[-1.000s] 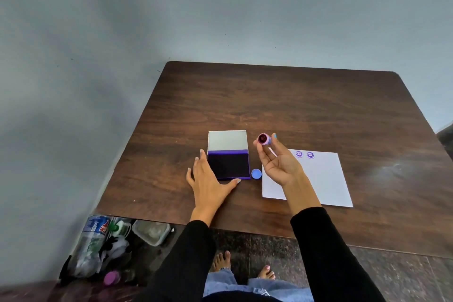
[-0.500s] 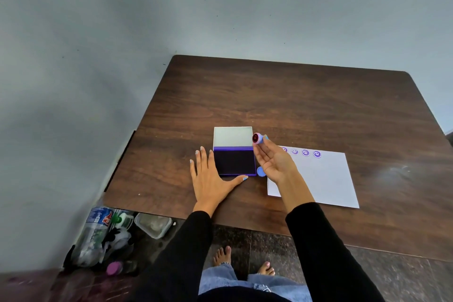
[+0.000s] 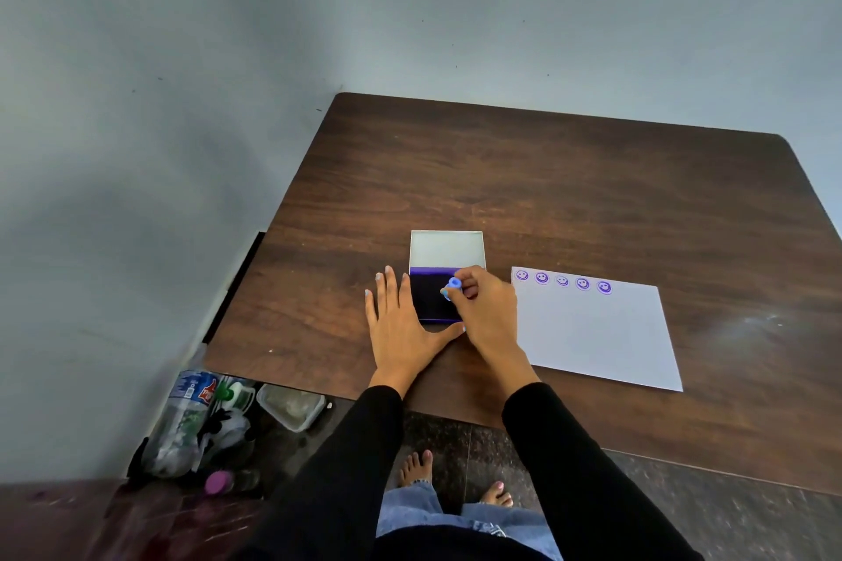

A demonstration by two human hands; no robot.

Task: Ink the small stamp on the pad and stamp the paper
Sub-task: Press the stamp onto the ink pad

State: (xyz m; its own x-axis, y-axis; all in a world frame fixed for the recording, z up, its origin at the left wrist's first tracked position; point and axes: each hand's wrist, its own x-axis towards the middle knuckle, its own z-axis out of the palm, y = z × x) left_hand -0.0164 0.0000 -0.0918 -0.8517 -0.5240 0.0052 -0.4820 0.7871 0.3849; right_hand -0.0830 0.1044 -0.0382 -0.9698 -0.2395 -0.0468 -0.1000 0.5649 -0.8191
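The open ink pad (image 3: pixel 428 298) lies on the brown table, its dark purple ink face toward me and its pale lid (image 3: pixel 446 248) folded back. My right hand (image 3: pixel 485 310) pinches the small blue stamp (image 3: pixel 453 286) and holds it face down on the ink surface. My left hand (image 3: pixel 401 328) lies flat on the table against the pad's left and near edges, fingers spread, holding nothing. The white paper (image 3: pixel 597 333) sits to the right of the pad, with a row of several purple smiley prints (image 3: pixel 562 282) along its far edge.
The table's (image 3: pixel 546 178) near edge runs just in front of my arms. On the floor at the left stand a plastic bottle (image 3: pixel 184 419), a clear container (image 3: pixel 291 410) and other small items. A grey wall rises behind the table.
My right hand turned the stamp from face up to face down and moved it left and down onto the ink pad. The small blue cap beside the pad is now hidden.
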